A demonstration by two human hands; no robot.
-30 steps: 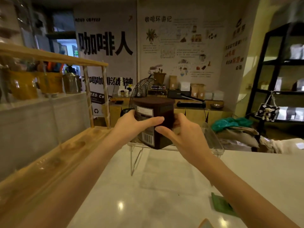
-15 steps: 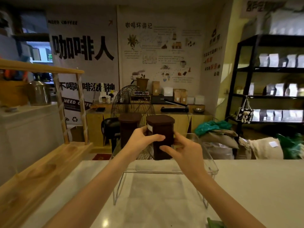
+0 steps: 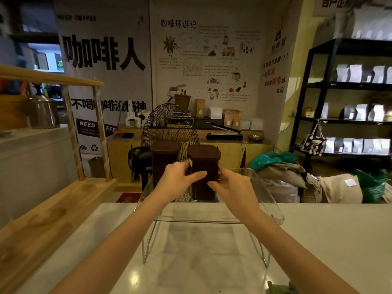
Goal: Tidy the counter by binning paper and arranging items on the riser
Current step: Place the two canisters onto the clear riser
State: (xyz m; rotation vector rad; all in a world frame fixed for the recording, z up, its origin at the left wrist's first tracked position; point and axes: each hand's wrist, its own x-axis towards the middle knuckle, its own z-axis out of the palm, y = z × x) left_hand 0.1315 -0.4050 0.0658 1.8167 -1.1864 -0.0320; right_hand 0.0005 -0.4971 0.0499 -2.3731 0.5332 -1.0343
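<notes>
Lowered canister [image 3: 204, 170] between both hands' grip.

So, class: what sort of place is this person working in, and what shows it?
Probably a coffee shop or roastery: a "NEED COFFEE" banner, black shelving stocked with pale bagged goods, and a steel kettle beside the white counter.

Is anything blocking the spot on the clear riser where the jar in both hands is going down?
Nothing visible. Left hand and right hand hold the dark jar at the clear riser. A second dark jar stands just to its left; the riser to its right looks bare.
</notes>
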